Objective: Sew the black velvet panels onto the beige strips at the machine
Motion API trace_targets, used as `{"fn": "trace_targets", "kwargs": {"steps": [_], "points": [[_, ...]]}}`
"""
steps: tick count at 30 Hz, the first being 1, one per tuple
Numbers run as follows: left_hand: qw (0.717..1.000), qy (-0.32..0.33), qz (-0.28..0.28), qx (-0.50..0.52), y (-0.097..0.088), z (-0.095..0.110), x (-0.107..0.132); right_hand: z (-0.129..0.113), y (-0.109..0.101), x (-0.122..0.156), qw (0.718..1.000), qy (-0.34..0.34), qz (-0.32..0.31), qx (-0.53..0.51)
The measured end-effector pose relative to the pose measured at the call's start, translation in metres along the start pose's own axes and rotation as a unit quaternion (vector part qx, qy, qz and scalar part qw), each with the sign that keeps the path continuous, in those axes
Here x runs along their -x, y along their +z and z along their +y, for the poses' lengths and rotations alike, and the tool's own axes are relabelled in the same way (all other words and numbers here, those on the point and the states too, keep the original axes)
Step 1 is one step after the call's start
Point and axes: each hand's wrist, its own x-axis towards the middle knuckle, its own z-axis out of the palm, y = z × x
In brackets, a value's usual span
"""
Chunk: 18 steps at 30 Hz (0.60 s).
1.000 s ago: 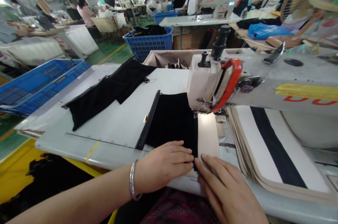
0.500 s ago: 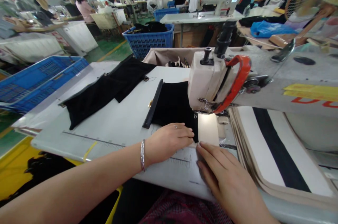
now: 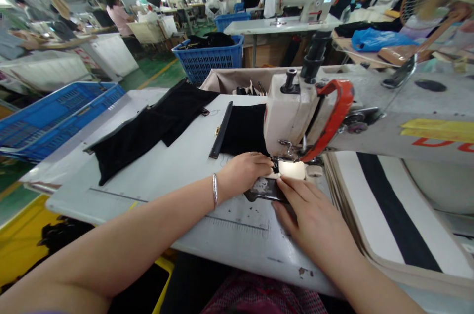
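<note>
Black fabric (image 3: 246, 129) with a dark strip (image 3: 221, 131) along its left edge lies partly under the head of a sewing machine (image 3: 287, 121). My left hand (image 3: 246, 171) rests on its near edge, fingers lying flat and close to the needle area. A cream piece (image 3: 292, 170), brightly lit, sits just right of the needle. My right hand (image 3: 314, 210) touches its near edge with fingers stretched out and the thumb apart. Between my hands a dark metal plate (image 3: 268, 188) shows in the tabletop. The needle tip is hidden.
Another black fabric piece (image 3: 148, 126) lies on the left of the table (image 3: 177, 176). Stacked cream panels with a dark stripe (image 3: 392, 205) are at the right. A yellow bin (image 3: 22, 230) and blue crates (image 3: 66, 116) stand left. Several people work in the background.
The black fabric and cream piece have moved away from me under the machine head. Both hands have followed them forward, uncovering the dark metal plate.
</note>
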Motion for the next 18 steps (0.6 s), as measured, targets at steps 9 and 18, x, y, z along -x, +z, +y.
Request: {"fn": "trace_targets", "kwargs": {"steps": [9,18], "points": [[0.999,-0.034,0.031,-0.008,0.0078,-0.0116,-0.0089,-0.0012,0.0081,-0.0075,0.999,0.029,0.014,0.011],[0.998,-0.048,0.048,-0.017,0.0065,-0.0085,-0.0082,-0.0044,0.0092,-0.0073,0.999,0.038,0.015,0.000]]}}
